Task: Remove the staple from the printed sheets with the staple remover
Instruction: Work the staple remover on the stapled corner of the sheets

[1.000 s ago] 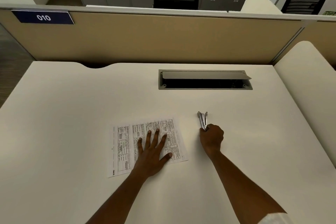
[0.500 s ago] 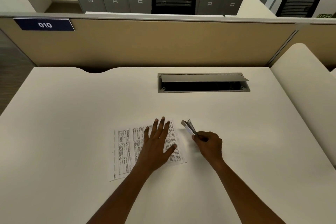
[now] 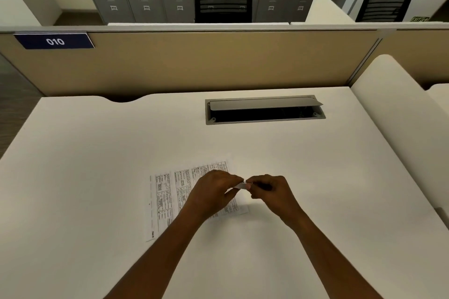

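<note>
The printed sheets (image 3: 170, 196) lie flat on the white desk (image 3: 97, 177), a little left of centre. Above their right edge my two hands meet. My right hand (image 3: 269, 192) is closed around the metal staple remover (image 3: 241, 185), of which only a small silvery piece shows between the fingertips. My left hand (image 3: 213, 192) is lifted off the paper, its fingers pinched at the tool's tip. The staple itself is too small to see.
A grey cable tray (image 3: 264, 110) with its lid half open is set into the desk behind the hands. A beige partition (image 3: 218, 63) closes off the back, and a rounded white divider (image 3: 393, 114) runs along the right side.
My right hand carried the staple remover left from beside the sheets to over their right edge. My left hand lifted from its flat press on the paper and closed onto the tool's tip.
</note>
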Demonstrator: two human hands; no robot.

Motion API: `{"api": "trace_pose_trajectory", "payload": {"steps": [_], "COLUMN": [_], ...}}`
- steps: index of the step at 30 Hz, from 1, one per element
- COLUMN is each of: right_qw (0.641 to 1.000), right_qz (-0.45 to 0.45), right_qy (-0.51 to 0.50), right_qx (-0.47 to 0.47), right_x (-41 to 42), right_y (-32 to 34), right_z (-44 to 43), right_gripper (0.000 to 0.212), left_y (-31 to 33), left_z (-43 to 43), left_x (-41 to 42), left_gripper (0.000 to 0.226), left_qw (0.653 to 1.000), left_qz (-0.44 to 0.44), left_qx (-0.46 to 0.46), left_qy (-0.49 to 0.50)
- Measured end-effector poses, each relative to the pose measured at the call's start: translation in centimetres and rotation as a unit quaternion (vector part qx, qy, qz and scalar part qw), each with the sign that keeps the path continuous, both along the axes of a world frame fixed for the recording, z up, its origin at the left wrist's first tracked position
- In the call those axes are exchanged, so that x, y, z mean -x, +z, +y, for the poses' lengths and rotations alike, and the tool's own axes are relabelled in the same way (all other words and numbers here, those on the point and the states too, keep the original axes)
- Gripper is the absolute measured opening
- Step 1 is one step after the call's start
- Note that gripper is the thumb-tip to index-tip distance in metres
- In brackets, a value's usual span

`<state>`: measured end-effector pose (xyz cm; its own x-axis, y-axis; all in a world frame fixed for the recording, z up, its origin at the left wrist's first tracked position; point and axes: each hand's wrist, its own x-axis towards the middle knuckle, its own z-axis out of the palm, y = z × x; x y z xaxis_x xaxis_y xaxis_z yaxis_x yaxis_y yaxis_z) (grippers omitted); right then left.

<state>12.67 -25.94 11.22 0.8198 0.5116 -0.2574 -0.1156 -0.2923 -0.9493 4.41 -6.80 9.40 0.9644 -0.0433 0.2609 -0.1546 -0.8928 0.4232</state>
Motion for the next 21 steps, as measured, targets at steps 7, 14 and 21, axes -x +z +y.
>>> {"api": "trace_pose_trajectory", "payload": {"steps": [7,14,21], "right_qw": [0.980,0.949,0.984], "right_qz": [0.107,0.217,0.114], "right_qy": [-0.151,-0.166,-0.090], "right_qx": [-0.078,-0.156,-0.100], "right_x": [3.8,5.4,3.9], "right_y": [-1.5,-1.6,-1.1], "right_z": [1.2,2.2,0.5], "right_gripper": [0.015,0.019,0.018], "left_y": [-0.2,-0.9,-0.1], "left_z": [-2.8,-5.3,-4.1], "left_x": [2.0,3.0,2.6], "left_gripper": [0.018,0.014,0.035], "left_qw": [0.991,0.982,0.908], "left_qz": [-0.003,0.011,0.075], "left_qx": [0.045,0.092,0.367], "left_qy": [0.127,0.163,0.188]}}
